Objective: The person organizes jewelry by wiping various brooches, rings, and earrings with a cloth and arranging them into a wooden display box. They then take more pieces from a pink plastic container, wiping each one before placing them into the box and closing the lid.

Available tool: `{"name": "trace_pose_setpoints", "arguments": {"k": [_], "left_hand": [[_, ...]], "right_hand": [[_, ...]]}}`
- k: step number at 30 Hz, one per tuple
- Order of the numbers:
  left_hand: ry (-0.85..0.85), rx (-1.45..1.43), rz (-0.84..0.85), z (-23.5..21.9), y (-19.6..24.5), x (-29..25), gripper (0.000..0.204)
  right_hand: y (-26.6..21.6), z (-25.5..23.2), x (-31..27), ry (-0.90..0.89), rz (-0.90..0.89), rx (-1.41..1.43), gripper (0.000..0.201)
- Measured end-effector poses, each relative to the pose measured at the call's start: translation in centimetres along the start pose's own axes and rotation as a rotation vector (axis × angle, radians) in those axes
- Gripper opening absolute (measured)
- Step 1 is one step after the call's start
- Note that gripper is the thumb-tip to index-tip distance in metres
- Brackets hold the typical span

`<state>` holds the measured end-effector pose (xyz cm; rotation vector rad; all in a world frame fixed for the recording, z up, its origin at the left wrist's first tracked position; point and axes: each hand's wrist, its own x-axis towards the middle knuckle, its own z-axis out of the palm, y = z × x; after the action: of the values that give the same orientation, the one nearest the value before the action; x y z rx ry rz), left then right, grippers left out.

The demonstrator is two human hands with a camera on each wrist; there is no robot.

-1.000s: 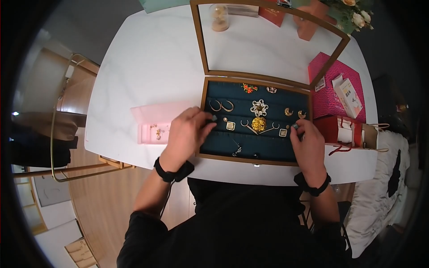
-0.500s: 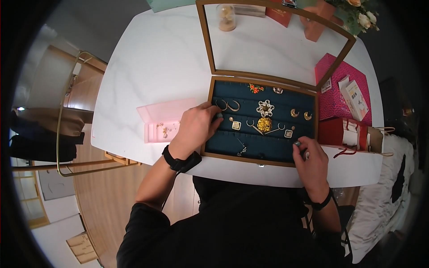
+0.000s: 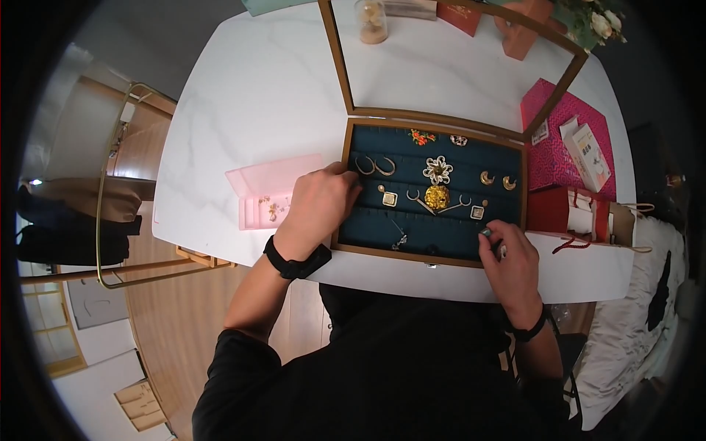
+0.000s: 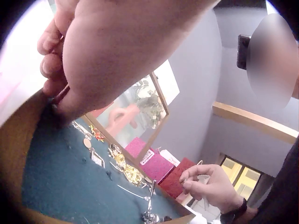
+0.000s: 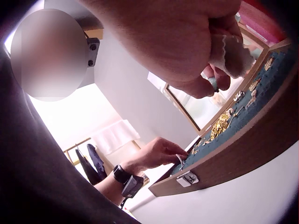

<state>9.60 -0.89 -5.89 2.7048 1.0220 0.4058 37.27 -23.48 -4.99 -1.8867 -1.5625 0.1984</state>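
A wooden jewellery case (image 3: pixel 434 260) lined in dark teal lies with its glass lid raised, holding hoop earrings (image 3: pixel 384 166), a white flower brooch (image 3: pixel 438 170), a yellow brooch (image 3: pixel 437 197) and square earrings (image 3: pixel 390 198). At the case's left edge, my left hand (image 3: pixel 318 204) has its fingertips down on the lining (image 4: pixel 60 172); whatever they pinch is hidden. My right hand (image 3: pixel 513 268) hovers by the front right corner, pinching a small bluish-grey piece (image 3: pixel 485 231), also visible in the right wrist view as a small piece (image 5: pixel 213 84) between thumb and finger.
Left of the case sits an open pink box (image 3: pixel 254 213) with small jewellery. On the right are a magenta box (image 3: pixel 548 158), a white carton (image 3: pixel 586 158) and a red bag (image 3: pixel 548 213). Behind the raised lid stand a glass dome (image 3: pixel 372 22) and flowers (image 3: pixel 601 26).
My left hand has moved to the case's left side, its fingers now lower and the small piece they held hidden. My right hand has drawn back from the square earring toward the front corner.
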Motion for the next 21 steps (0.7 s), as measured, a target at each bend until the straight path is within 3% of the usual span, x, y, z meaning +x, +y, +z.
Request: {"name": "trace_pose_setpoints", "arguments": {"k": [8, 21], "left_hand": [[-0.059, 0.061, 0.018, -1.2, 0.8, -0.7, 0.023], [0.090, -0.146, 0.059, -1.9, 1.5, -1.9, 0.024]], "right_hand": [[-0.8, -0.2, 0.4, -0.036, 0.010, 0.079, 0.024], [-5.7, 2.3, 4.7, -0.180, 0.045, 0.469, 0.022]]}}
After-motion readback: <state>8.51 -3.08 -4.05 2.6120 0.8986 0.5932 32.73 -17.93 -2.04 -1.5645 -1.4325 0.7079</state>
